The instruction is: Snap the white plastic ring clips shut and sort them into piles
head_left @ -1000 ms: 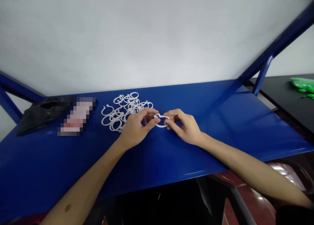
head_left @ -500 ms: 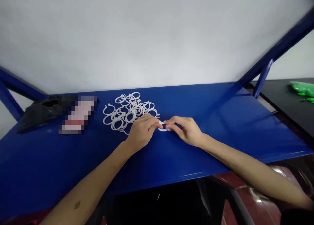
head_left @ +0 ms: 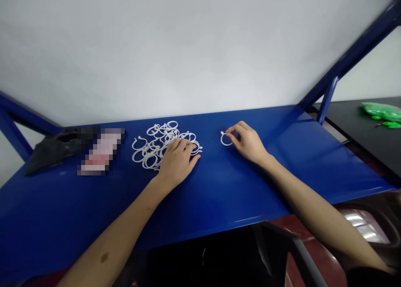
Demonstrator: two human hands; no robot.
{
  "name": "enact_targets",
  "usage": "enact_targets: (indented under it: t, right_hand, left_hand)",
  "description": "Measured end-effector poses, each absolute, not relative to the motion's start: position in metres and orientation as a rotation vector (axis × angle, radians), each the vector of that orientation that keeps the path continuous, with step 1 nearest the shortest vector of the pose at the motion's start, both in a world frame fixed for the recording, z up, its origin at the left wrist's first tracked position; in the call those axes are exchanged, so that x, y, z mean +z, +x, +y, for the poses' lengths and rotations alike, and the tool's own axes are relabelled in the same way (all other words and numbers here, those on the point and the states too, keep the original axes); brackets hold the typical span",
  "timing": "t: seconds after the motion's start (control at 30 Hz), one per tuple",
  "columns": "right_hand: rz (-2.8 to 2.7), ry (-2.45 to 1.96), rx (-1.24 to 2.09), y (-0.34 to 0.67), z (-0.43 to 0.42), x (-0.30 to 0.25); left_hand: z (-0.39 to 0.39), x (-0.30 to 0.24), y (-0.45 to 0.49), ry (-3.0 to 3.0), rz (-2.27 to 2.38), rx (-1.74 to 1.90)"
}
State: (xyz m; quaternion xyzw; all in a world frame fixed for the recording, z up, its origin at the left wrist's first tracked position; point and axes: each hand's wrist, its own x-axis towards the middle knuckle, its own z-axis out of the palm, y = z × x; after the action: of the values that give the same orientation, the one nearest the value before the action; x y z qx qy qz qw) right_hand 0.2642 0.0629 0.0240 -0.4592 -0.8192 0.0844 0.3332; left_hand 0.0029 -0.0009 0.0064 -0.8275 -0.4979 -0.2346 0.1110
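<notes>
Several white plastic rings (head_left: 150,160) with small clasp ends, like curtain rings, lie in a loose pile on the blue table. Over the right side of that pile rests my left hand (head_left: 175,159), palm down, its thumb apart from the fingers and nothing gripped. My right hand (head_left: 247,141) pinches a single white ring (head_left: 226,144) between thumb and fingertips, to the right of the pile. That ring is close to the tabletop; whether it touches the surface I cannot tell. The hand covers its right side.
A black plastic bag (head_left: 46,153) and a blurred pink-and-white packet (head_left: 102,149) lie at the left of the blue table (head_left: 200,207). Blue frame bars (head_left: 328,99) rise at both sides before a pale wall. Green plastic items (head_left: 382,111) sit on a black surface at right.
The hands have parted from the ring they both held. My right hand has carried it right and away from me; my left has moved left onto the pile and opened.
</notes>
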Motion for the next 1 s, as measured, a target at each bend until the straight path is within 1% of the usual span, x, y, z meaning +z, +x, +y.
enact_targets:
  t: [0.17,0.23,0.3,0.37,0.43,0.57,0.63,0.7,0.8,1.0]
  right_hand:
    - [-2.108,-1.504,0.058,0.29,0.085,0.019]
    - [-2.13,-1.504,-0.021,0.29,0.085,0.019]
    - [-2.167,-1.406,-0.052,0.285,0.079,0.02]
    - [-2.197,-1.264,0.035,0.275,0.069,0.022]
    - [-2.22,-1.121,0.219,0.263,0.056,0.024]
    - [-2.264,-0.868,0.515,0.242,0.03,0.026]
    - [-2.255,-0.809,0.608,0.237,0.023,0.025]
    - [-2.235,-0.802,0.646,0.234,0.019,0.023]
    - [-2.226,-0.806,0.61,0.235,0.018,0.022]
    - [-2.269,-0.725,0.545,0.236,0.019,0.025]
  left_hand:
    - [0.003,0.003,-0.002,-2.454,-1.475,-0.7]
    - [0.003,0.005,-0.002,-2.436,-1.474,-0.748]
    - [0.001,0.01,0.0,-2.422,-1.476,-0.825]
    - [-0.002,0.016,0.004,-2.443,-1.484,-0.952]
    - [-0.006,0.022,0.008,-2.528,-1.535,-1.134]
    - [-0.014,0.029,0.016,-2.845,-1.854,-1.65]
    - [-0.015,0.029,0.019,-2.931,-1.962,-1.919]
    - [-0.015,0.027,0.021,-2.959,-1.986,-2.076]
    - [-0.014,0.021,0.021,-2.994,-2.001,-2.078]
    - [-0.013,0.016,0.02,-2.979,-2.05,-1.822]
